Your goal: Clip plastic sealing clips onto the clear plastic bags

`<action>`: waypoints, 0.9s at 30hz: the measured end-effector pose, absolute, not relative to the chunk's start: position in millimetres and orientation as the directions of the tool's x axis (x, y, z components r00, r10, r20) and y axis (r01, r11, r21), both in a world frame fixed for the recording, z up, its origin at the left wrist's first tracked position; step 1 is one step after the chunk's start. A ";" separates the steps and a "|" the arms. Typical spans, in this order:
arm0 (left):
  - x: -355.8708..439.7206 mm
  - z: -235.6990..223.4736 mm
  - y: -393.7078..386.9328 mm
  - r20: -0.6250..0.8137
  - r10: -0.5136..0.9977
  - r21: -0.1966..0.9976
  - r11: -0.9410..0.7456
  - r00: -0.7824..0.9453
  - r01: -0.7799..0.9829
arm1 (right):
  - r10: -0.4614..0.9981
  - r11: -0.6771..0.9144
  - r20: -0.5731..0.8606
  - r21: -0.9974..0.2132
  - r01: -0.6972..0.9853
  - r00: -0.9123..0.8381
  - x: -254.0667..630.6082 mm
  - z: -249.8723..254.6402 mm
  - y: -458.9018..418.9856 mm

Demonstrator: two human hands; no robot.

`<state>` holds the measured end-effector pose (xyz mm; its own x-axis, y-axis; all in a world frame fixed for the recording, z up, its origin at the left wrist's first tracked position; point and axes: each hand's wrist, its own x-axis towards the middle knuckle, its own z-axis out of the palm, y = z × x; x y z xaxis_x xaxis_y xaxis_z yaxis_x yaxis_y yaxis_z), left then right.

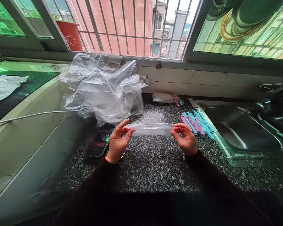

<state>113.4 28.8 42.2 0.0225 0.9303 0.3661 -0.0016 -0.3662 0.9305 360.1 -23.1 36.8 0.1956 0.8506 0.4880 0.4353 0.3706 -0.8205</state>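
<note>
A narrow clear plastic bag (153, 129) is stretched sideways between my two hands, above the speckled countertop (153, 166). My left hand (119, 141) pinches its left end between thumb and fingers. At the other end, my right hand (185, 139) grips the bag with thumb and fingertips together. Nothing can be made out inside the bag. Just right of my right hand lies a loose pile of pink and blue flat strips (198, 124). Behind my left wrist a phone (100, 141) stands partly hidden, with a timer on its screen.
A big heap of crumpled clear plastic bags (103, 91) fills the back left of the counter. Against the tiled wall lies a flat clear packet (163, 98) with pink and blue pieces. On the right is a steel sink (245, 128). A white cable (37, 115) crosses on the left.
</note>
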 end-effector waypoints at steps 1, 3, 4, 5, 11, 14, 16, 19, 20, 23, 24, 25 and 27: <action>113.2 42.5 28.2 0.366 0.930 0.931 -0.366 0.025 -0.002 | 0.851 0.377 0.494 -0.812 0.445 0.180 360.8 36.6 -23.6; 113.0 42.8 27.4 0.376 0.926 0.927 -0.376 0.027 -0.003 | 0.847 0.381 0.503 -0.802 0.461 0.175 361.9 35.7 -24.2; 113.0 42.7 27.2 0.384 0.923 0.923 -0.384 0.021 0.000 | 0.840 0.386 0.513 -0.796 0.466 0.180 362.3 35.4 -24.4; 113.1 42.5 27.1 0.393 0.919 0.919 -0.393 0.011 0.006 | 0.828 0.397 0.529 -0.785 0.475 0.184 362.5 35.3 -24.6; 113.3 37.8 28.5 0.428 0.904 0.903 -0.427 -0.016 0.043 | 0.725 0.471 0.687 -0.549 0.690 0.051 363.6 43.1 -27.4; 112.6 34.2 29.0 0.445 0.895 0.894 -0.443 -0.015 0.060 | 0.684 0.482 0.730 -0.471 0.739 0.019 364.7 48.0 -29.8; 111.7 31.8 29.3 0.460 0.888 0.886 -0.458 -0.015 0.078 | 0.657 0.491 0.754 -0.441 0.751 0.014 365.7 49.6 -31.3; 110.3 29.6 30.8 0.507 0.861 0.853 -0.508 0.044 0.118 | 0.622 0.485 0.783 -0.413 0.771 0.028 367.1 49.4 -32.8; 110.0 29.7 31.6 0.528 0.846 0.834 -0.533 0.074 0.144 | 0.614 0.477 0.788 -0.411 0.777 0.040 367.6 49.0 -32.9; 109.5 32.4 33.8 0.595 0.785 0.739 -0.619 0.172 0.266 | 0.594 0.474 0.802 -0.413 0.778 0.064 369.5 47.7 -32.8; 109.4 33.9 34.1 0.618 0.763 0.703 -0.644 0.187 0.304 | 0.584 0.483 0.810 -0.409 0.775 0.064 370.4 47.4 -32.5; 109.2 35.4 34.2 0.641 0.742 0.668 -0.666 0.196 0.332 | 0.571 0.496 0.819 -0.400 0.771 0.058 371.5 47.3 -32.3; 108.4 38.6 33.7 0.683 0.703 0.616 -0.700 0.197 0.361 | 0.546 0.526 0.837 -0.374 0.764 0.034 373.8 47.3 -31.9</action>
